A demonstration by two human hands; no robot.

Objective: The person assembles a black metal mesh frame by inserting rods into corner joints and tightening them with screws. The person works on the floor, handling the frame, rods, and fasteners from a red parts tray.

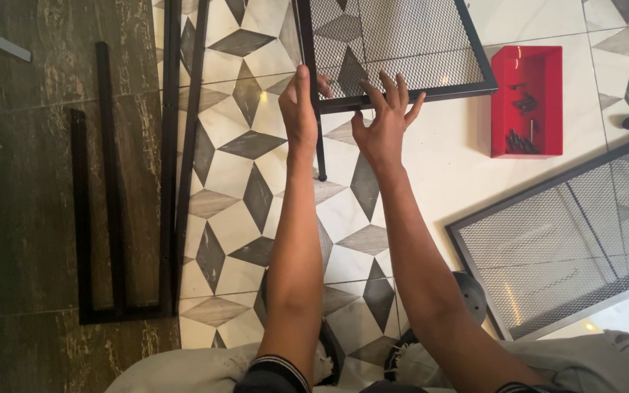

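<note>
A home floor used for furniture assembly: patterned marble tiles (249, 145), loose black frame bars (114, 218), red screw tray (526, 100).

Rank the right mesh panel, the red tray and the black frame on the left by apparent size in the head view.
1. Mesh panel, cut off by the picture edge.
2. Black frame, long but thin, so its place against the panel is unsure.
3. Red tray, clearly smallest.

the mesh panel (394, 44) runs past the top edge; red tray's (526, 62) small parts too small to tell.
</note>
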